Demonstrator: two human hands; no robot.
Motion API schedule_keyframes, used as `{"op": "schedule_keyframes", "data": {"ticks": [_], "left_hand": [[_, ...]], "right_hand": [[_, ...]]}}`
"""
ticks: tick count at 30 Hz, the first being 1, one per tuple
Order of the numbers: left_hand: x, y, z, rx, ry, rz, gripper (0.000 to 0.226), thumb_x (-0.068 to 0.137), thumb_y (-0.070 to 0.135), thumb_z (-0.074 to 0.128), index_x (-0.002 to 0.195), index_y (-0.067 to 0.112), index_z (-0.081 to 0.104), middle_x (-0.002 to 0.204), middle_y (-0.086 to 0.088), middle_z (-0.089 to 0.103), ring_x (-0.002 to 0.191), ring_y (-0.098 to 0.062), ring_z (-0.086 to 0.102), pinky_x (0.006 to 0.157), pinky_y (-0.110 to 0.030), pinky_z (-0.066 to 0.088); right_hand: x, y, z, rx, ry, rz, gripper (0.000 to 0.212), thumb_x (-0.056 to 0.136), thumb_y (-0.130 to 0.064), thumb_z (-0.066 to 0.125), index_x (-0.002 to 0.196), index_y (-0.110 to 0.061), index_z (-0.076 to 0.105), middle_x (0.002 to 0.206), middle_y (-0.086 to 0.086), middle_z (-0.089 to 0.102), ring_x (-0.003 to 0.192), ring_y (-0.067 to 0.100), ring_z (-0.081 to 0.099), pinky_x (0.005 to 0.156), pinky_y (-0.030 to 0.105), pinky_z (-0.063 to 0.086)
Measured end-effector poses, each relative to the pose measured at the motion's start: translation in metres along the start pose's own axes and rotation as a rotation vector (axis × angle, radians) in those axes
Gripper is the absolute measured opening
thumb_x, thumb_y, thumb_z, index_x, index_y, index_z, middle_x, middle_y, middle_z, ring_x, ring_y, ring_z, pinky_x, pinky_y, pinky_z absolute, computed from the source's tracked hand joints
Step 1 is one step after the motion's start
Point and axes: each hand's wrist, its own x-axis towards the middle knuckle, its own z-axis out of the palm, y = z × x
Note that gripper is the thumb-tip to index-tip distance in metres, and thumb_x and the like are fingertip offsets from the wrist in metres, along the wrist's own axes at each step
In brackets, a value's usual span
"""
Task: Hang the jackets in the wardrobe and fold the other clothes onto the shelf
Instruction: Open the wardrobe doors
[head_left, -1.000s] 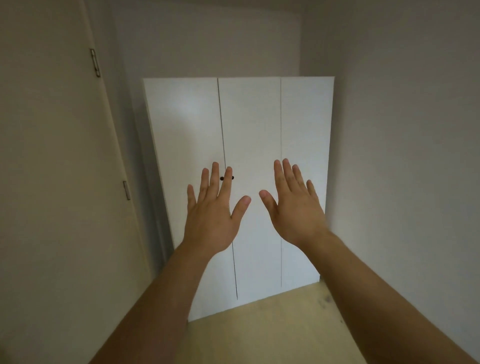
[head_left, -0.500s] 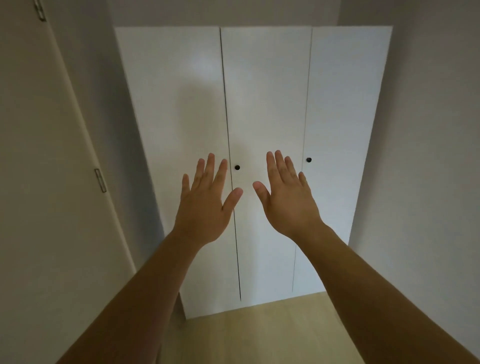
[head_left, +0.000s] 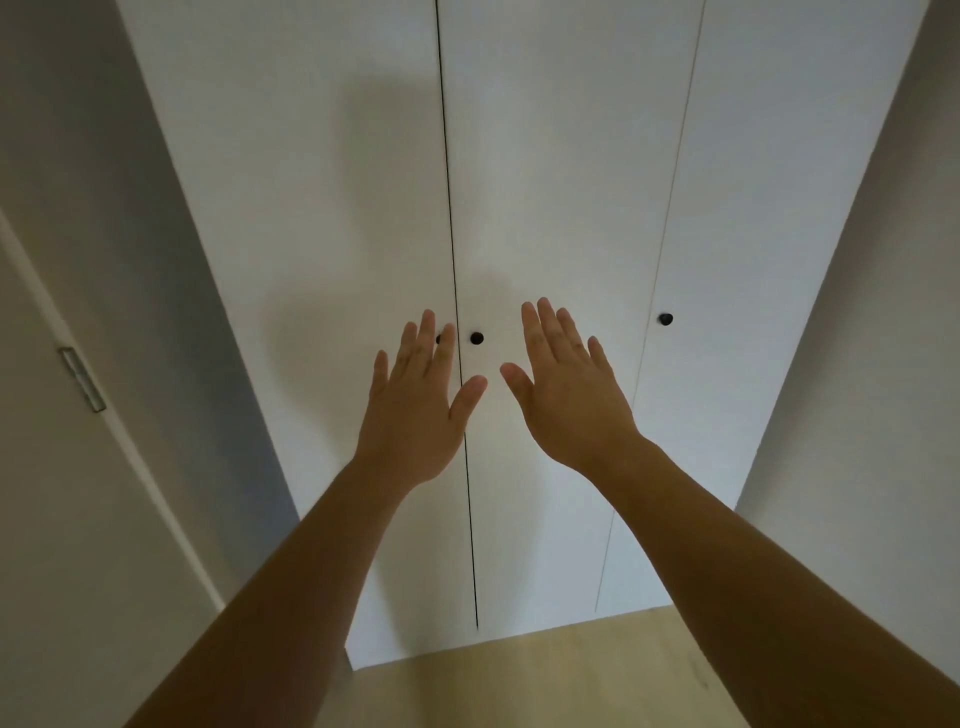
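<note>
A tall white wardrobe (head_left: 561, 156) with three closed doors fills the view ahead. Small black knobs sit on the doors: the middle door's knob (head_left: 476, 338) shows between my hands, another knob (head_left: 665, 319) is on the right door, and a third is mostly hidden behind my left fingers. My left hand (head_left: 415, 405) is raised with straight, spread fingers in front of the left door's edge. Level with it, my right hand (head_left: 569, 389) is spread flat before the middle door. Neither hand holds anything. No jackets or other clothes are in view.
A beige room door (head_left: 78, 467) with a metal hinge (head_left: 83, 379) stands open along the left. Grey walls close in on both sides of the wardrobe. Light wooden floor (head_left: 545, 675) runs up to its base.
The view has closed in on the wardrobe, whose top is now out of frame. Both hands stay raised and spread, now nearer the door knobs.
</note>
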Motion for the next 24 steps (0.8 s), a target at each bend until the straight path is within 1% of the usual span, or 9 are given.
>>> {"op": "schedule_keyframes", "data": {"ticks": [6,11,17,20,24], "left_hand": [[0.082,-0.046,0.067,-0.019,-0.105,0.016,0.083,0.093,0.065,-0.007,0.162,0.019,-0.001,0.168,-0.002,-0.014,0.155,-0.019,-0.013,0.126,-0.049,0.005],[0.132,-0.068,0.117,0.017,-0.201,0.054,0.082,0.092,0.063,-0.009,0.161,0.018,-0.004,0.169,-0.003,-0.013,0.155,-0.021,-0.013,0.126,-0.049,0.005],[0.165,-0.081,0.164,0.081,-0.268,0.052,0.082,0.092,0.060,-0.009,0.161,0.016,-0.006,0.169,-0.004,-0.012,0.155,-0.022,-0.012,0.126,-0.049,0.006],[0.174,-0.086,0.179,0.098,-0.276,0.038,0.076,0.098,0.057,0.001,0.161,0.014,-0.002,0.169,-0.005,-0.009,0.156,-0.023,-0.010,0.126,-0.050,0.007],[0.180,-0.090,0.192,0.093,-0.308,0.007,0.071,0.105,0.053,0.013,0.161,0.013,0.000,0.169,-0.006,-0.007,0.156,-0.023,-0.009,0.126,-0.049,0.008]], "right_hand": [[0.077,0.020,0.074,-0.016,-0.078,0.036,0.066,0.107,-0.055,0.013,0.159,-0.026,-0.015,0.167,-0.005,-0.018,0.154,0.016,-0.015,0.119,0.039,-0.008],[0.120,0.034,0.121,-0.099,-0.121,0.046,0.065,0.109,-0.052,0.015,0.160,-0.022,-0.010,0.167,-0.003,-0.015,0.150,0.015,-0.019,0.117,0.040,-0.008],[0.152,0.039,0.157,-0.121,-0.193,0.029,0.064,0.110,-0.048,0.019,0.161,-0.019,-0.007,0.169,0.000,-0.012,0.155,0.023,-0.010,0.120,0.044,-0.003],[0.158,0.042,0.165,-0.125,-0.204,0.011,0.064,0.110,-0.047,0.019,0.161,-0.018,-0.006,0.169,0.001,-0.011,0.156,0.023,-0.009,0.122,0.047,0.001],[0.159,0.044,0.167,-0.116,-0.223,-0.003,0.064,0.110,-0.045,0.019,0.161,-0.017,-0.007,0.169,0.001,-0.011,0.156,0.023,-0.010,0.124,0.048,0.003]]}}
